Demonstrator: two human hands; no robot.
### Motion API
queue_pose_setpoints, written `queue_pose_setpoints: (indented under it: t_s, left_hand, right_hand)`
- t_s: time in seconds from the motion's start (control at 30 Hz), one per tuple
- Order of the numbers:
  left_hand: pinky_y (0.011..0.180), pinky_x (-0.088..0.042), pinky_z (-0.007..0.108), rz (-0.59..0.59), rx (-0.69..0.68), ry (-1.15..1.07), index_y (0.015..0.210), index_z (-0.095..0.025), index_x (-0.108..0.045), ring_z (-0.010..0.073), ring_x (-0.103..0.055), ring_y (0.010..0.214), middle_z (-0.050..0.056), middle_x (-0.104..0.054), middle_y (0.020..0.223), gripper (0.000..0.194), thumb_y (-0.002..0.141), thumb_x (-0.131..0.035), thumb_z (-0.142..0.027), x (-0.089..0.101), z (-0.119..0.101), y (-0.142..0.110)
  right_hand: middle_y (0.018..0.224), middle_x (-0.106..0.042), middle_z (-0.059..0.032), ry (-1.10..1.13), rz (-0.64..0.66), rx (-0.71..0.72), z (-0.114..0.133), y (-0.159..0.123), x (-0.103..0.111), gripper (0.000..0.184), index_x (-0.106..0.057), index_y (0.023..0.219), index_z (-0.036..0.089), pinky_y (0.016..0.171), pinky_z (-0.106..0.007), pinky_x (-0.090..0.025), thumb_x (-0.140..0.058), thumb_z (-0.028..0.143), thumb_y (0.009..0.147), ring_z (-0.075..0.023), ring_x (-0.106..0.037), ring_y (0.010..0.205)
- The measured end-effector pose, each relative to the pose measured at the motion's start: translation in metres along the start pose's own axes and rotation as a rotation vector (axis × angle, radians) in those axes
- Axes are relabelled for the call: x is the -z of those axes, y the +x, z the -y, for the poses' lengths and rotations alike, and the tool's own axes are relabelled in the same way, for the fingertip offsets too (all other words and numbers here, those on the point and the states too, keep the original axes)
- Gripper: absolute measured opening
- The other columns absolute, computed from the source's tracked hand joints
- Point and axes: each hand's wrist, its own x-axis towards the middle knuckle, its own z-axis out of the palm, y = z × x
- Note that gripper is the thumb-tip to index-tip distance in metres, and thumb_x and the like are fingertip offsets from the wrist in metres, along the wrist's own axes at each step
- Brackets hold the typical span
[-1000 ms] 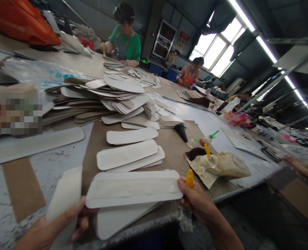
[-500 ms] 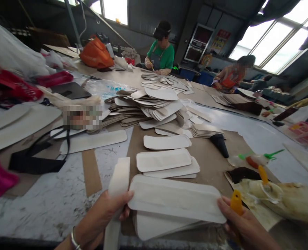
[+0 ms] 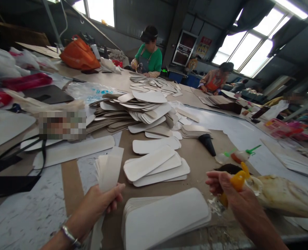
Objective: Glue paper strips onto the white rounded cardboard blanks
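Observation:
My left hand (image 3: 102, 199) is closed around a fanned bundle of pale strips (image 3: 111, 166), which stick out above and below the fist. My right hand (image 3: 232, 192) holds a yellow-handled tool (image 3: 237, 181); its working end is hidden. In front of me lies a fanned stack of white rounded panels (image 3: 167, 218). Beyond it, a smaller pile has a panel (image 3: 150, 163) lying askew on top. Beside my right hand is a cut-open, stained plastic container (image 3: 281, 194) with another yellow handle (image 3: 245, 170) in it.
A large heap of panels (image 3: 143, 107) stands farther back. A black cone (image 3: 207, 144) and small green-tipped bottles (image 3: 241, 156) lie at right. Black straps (image 3: 16, 184) and an orange bag (image 3: 79, 55) are at left. Two people (image 3: 154, 60) work across the table.
The white panel held between both hands has been let go and lies on the pile beyond the near stack. My right hand has moved up and back from it. The view has shifted right.

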Motion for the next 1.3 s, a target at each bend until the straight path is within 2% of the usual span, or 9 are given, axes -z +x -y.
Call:
queue_pose_setpoints:
  t_s: [0.07,0.17,0.27,0.37,0.6,0.7,0.87,1.07,1.3]
  left_hand:
    - [0.044,-0.031,0.021,-0.024,0.003,0.055,0.042,-0.015,-0.056,0.0098,-0.042,0.040,-0.001,-0.048,0.036,0.046,0.064,-0.063,-0.055,-0.003,0.014,-0.007]
    - [0.043,-0.032,0.022,-0.015,0.034,0.079,0.050,-0.017,-0.059,0.0108,-0.042,0.038,-0.004,-0.049,0.038,0.038,0.066,-0.062,-0.051,-0.012,0.033,-0.022]
    - [0.051,-0.041,0.026,-0.010,-0.009,0.122,0.072,-0.018,-0.064,0.0169,-0.054,0.049,-0.002,-0.062,0.053,0.029,0.064,-0.065,-0.045,-0.021,0.043,-0.034]
    - [0.066,-0.045,0.032,-0.057,-0.057,0.271,0.076,-0.017,-0.063,0.0249,-0.061,0.069,0.002,-0.066,0.066,0.028,0.064,-0.065,-0.042,-0.026,0.045,-0.039]
    - [0.077,-0.046,0.035,-0.046,-0.101,0.199,0.081,-0.016,-0.061,0.0277,-0.061,0.082,0.006,-0.069,0.081,0.026,0.065,-0.062,-0.036,-0.028,0.036,-0.042]
    - [0.080,-0.046,0.035,-0.043,-0.074,0.135,0.071,-0.018,-0.062,0.0300,-0.061,0.090,0.005,-0.069,0.073,0.019,0.063,-0.064,-0.035,-0.028,0.033,-0.044]
    - [0.066,-0.047,0.031,-0.057,-0.047,0.047,0.046,-0.024,-0.051,0.0282,-0.061,0.074,-0.001,-0.054,0.043,0.020,0.059,-0.065,-0.032,-0.027,0.027,-0.047]
    - [0.047,-0.038,0.028,-0.028,-0.035,0.111,0.047,-0.023,-0.050,0.0182,-0.049,0.045,-0.003,-0.050,0.041,0.024,0.063,-0.060,-0.038,-0.027,0.040,-0.043]
    - [0.048,-0.038,0.029,-0.036,-0.007,0.122,0.054,-0.023,-0.052,0.0198,-0.051,0.047,-0.003,-0.053,0.044,0.024,0.063,-0.059,-0.043,-0.028,0.049,-0.040]
  right_hand:
    - [0.084,-0.064,-0.0101,-0.059,-0.054,0.060,0.005,-0.012,0.001,0.055,-0.067,0.089,0.020,0.068,-0.032,-0.047,-0.041,0.068,0.079,-0.0224,-0.057,0.078]
    - [0.079,-0.061,-0.0086,-0.049,-0.048,0.058,0.013,-0.031,-0.007,0.055,-0.065,0.087,0.021,0.054,-0.028,-0.043,-0.035,0.066,0.083,-0.0184,-0.052,0.065]
    - [0.074,-0.059,-0.0060,0.208,0.064,0.001,0.016,-0.049,-0.028,0.052,-0.063,0.080,0.020,0.044,-0.025,-0.040,-0.039,0.066,0.082,-0.0134,-0.047,0.053]
    - [0.075,-0.059,-0.0055,0.383,0.188,-0.054,0.014,-0.064,-0.055,0.051,-0.062,0.076,0.018,0.045,-0.024,-0.044,-0.044,0.065,0.080,-0.0130,-0.051,0.053]
    - [0.062,-0.058,0.0007,0.400,0.393,-0.177,-0.001,-0.083,-0.098,0.033,-0.059,0.075,0.018,0.055,-0.025,-0.046,-0.065,0.050,0.073,-0.0125,-0.055,0.053]
    - [0.063,-0.059,0.0007,0.366,0.373,-0.185,-0.002,-0.086,-0.096,0.031,-0.059,0.075,0.019,0.056,-0.025,-0.045,-0.064,0.049,0.074,-0.0128,-0.055,0.054]
    - [0.055,-0.057,0.0009,0.347,0.339,-0.156,0.008,-0.090,-0.094,0.031,-0.058,0.074,0.020,0.057,-0.027,-0.045,-0.062,0.051,0.075,-0.0150,-0.055,0.054]
    - [0.064,-0.058,0.0000,0.271,0.311,-0.133,-0.001,-0.086,-0.096,0.032,-0.059,0.071,0.020,0.052,-0.026,-0.044,-0.063,0.052,0.073,-0.0138,-0.053,0.052]
    - [0.068,-0.059,-0.0020,-0.029,0.140,0.000,-0.023,-0.075,-0.060,0.029,-0.061,0.073,0.021,0.055,-0.028,-0.043,-0.059,0.050,0.077,-0.0163,-0.053,0.056]
